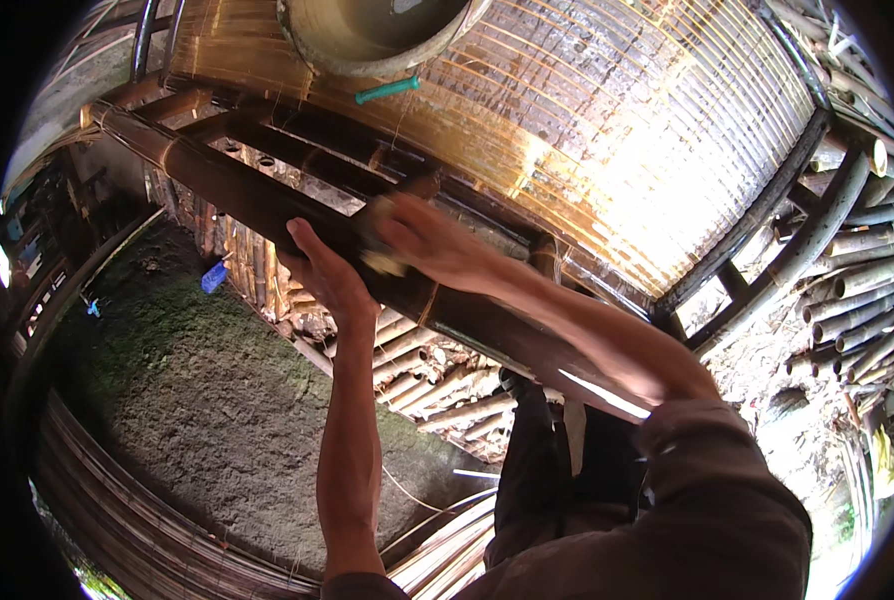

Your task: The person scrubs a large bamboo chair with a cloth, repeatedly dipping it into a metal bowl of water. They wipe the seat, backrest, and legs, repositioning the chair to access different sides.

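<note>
A thick, dark, wet-looking bamboo pole [222, 185] runs slantwise across the middle, along the near side of a bamboo bench. My left hand [335, 280] grips its near side, thumb up along the pole and the other fingers mostly hidden. Just to the right, my right hand [422, 238] is closed and smeared by motion. It presses a pale yellowish pad [383, 263], perhaps a sponge, onto the top of the pole. My right forearm reaches over the pole's lower right part, where light glares off the surface.
Beyond the pole lies the wet slatted bamboo surface [567, 130]. A round basin of cloudy water [342, 68] stands on it, with a green handle-like piece [387, 90] beside it. Cut bamboo [867, 300] is stacked at right. A blue scrap [214, 277] lies near the mossy ground [207, 400].
</note>
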`<state>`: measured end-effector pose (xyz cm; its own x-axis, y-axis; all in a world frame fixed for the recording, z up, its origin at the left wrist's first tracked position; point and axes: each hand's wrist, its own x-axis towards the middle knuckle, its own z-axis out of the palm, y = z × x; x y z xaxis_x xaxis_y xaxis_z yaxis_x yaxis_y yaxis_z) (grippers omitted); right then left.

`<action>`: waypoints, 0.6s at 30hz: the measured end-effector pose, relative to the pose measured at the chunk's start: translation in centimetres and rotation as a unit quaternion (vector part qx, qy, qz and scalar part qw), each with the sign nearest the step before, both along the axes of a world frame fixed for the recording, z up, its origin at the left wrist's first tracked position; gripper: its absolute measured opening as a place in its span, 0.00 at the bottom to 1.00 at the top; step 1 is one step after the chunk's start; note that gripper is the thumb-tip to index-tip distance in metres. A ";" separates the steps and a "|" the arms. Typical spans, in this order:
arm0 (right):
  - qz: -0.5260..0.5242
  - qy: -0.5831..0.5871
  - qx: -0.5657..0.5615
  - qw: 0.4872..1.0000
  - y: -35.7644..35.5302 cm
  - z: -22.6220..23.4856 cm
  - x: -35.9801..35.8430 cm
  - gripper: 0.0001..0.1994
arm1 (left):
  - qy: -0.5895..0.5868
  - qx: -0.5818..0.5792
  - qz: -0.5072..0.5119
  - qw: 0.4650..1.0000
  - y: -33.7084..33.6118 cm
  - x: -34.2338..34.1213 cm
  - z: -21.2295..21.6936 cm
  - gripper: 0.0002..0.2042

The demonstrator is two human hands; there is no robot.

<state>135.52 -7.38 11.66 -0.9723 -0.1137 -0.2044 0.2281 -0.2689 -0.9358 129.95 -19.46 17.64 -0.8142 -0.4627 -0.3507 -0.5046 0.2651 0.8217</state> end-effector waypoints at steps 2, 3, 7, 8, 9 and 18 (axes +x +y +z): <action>0.051 0.024 0.048 0.997 2.9 1.3 3.2 0.14 | 0.004 -0.062 -0.016 0.998 -0.6 -0.3 -0.1 0.41; 0.041 0.045 0.067 0.996 3.2 1.4 4.0 0.14 | -0.002 -0.061 -0.023 0.998 -0.3 0.0 0.0 0.41; -0.068 0.141 0.228 0.961 -0.7 -0.8 -3.4 0.12 | -0.012 -0.031 -0.047 0.998 1.8 -0.4 0.2 0.41; -0.127 0.218 0.286 0.924 -1.2 -1.5 -4.5 0.12 | -0.006 -0.028 -0.057 0.998 1.9 -0.5 -0.1 0.41; -0.026 -0.019 0.056 0.998 -1.0 0.1 -3.7 0.12 | 0.017 -0.028 -0.060 0.998 0.5 0.0 -0.3 0.41; 0.170 -0.346 -0.050 0.921 3.2 1.1 0.4 0.23 | 0.007 -0.050 -0.031 0.998 0.8 -0.1 -0.2 0.40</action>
